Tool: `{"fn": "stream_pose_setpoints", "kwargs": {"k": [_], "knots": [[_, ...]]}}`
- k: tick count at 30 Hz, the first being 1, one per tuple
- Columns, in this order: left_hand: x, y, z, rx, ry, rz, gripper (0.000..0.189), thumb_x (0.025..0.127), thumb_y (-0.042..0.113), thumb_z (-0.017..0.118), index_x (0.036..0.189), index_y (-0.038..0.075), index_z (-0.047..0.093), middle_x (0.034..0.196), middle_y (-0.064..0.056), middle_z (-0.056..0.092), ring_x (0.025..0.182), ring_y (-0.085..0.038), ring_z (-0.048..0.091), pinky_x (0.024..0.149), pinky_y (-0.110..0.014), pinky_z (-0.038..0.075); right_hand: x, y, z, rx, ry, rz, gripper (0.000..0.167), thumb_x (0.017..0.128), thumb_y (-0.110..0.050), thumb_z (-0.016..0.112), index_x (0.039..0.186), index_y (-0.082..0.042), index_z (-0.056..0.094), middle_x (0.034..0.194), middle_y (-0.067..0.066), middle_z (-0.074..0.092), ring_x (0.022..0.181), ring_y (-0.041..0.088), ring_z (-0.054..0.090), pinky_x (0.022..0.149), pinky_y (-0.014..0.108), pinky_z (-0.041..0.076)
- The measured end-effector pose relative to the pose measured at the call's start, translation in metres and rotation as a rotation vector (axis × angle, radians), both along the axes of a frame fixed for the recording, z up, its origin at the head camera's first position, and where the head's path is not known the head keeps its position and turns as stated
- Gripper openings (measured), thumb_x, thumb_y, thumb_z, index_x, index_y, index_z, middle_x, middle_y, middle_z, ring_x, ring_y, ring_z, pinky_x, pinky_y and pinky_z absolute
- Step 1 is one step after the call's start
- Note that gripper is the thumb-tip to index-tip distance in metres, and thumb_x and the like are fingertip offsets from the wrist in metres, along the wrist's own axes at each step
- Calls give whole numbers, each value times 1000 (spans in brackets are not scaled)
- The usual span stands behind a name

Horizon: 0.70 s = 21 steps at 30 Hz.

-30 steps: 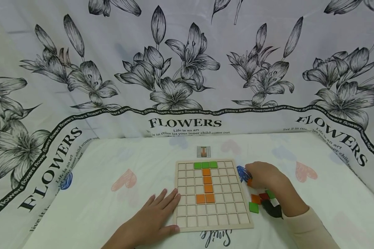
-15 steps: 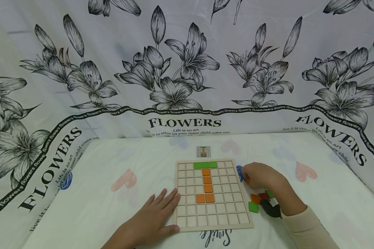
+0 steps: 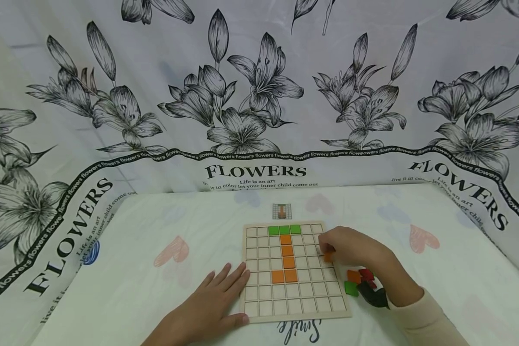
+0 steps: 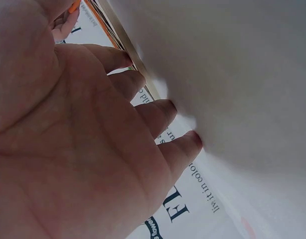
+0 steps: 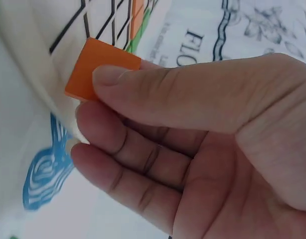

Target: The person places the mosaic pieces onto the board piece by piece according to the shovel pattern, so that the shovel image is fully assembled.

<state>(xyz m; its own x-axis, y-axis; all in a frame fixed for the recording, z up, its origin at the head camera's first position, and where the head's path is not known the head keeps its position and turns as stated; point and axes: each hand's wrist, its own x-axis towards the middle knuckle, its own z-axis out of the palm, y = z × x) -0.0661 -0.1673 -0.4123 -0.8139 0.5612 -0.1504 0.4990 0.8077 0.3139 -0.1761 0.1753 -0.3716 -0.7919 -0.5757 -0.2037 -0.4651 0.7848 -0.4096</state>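
A square wooden grid board (image 3: 265, 306) lies on the table. Three green tiles (image 3: 285, 229) fill cells in its top row, with several orange tiles (image 3: 288, 250) in a column below and one more beside the column's lower end. My left hand (image 3: 212, 302) rests flat with spread fingers at the board's left edge. Over the right edge of the board, my right hand (image 3: 359, 247) pinches an orange tile (image 5: 100, 62) between thumb and fingers; the right wrist view shows it clear of the grid.
Right of the board lie loose tiles: a green tile (image 3: 351, 288), an orange tile (image 3: 353, 276) and red tiles (image 3: 366, 274), beside a black object (image 3: 373, 294) partly under the right wrist. A small pattern card (image 3: 282, 211) lies behind the board. Flower-printed cloth (image 3: 259, 120) hangs at the back.
My right hand has moved left with the orange tile, from beside the board to over its right edge. The left hand has stayed in place.
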Motion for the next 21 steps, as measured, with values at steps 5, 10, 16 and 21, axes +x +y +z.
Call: {"fn": "stream_pose_setpoints", "kwargs": {"k": [5,10,16,21], "knots": [[1,0,0,-1,16,-3,87,95,69,45,159,12,30,165,-5,23,149,-36,20,112,-62,25,4,-10,-3,-48,35,87,23,87,-2,76,78,-20,64,73,-9,56,71,12,50,66,30,46],[2,0,1,1,17,-2,87,95,68,46,159,12,30,165,-5,23,149,-36,20,112,-62,25,7,-22,-5,-110,61,209,20,89,-7,76,78,-21,67,76,-14,56,72,7,50,67,26,47],[0,0,1,2,-1,0,87,95,69,46,159,12,30,165,-5,22,149,-36,19,112,-63,24,12,-33,-8,-119,147,282,21,85,-8,80,76,-21,67,73,-15,49,68,5,45,62,24,42],[0,0,1,5,-20,4,88,94,69,47,159,12,30,165,-5,23,149,-37,19,112,-63,24,12,-36,-14,-140,185,288,19,85,-7,80,78,-20,68,74,-15,53,69,4,46,66,24,45]]}}
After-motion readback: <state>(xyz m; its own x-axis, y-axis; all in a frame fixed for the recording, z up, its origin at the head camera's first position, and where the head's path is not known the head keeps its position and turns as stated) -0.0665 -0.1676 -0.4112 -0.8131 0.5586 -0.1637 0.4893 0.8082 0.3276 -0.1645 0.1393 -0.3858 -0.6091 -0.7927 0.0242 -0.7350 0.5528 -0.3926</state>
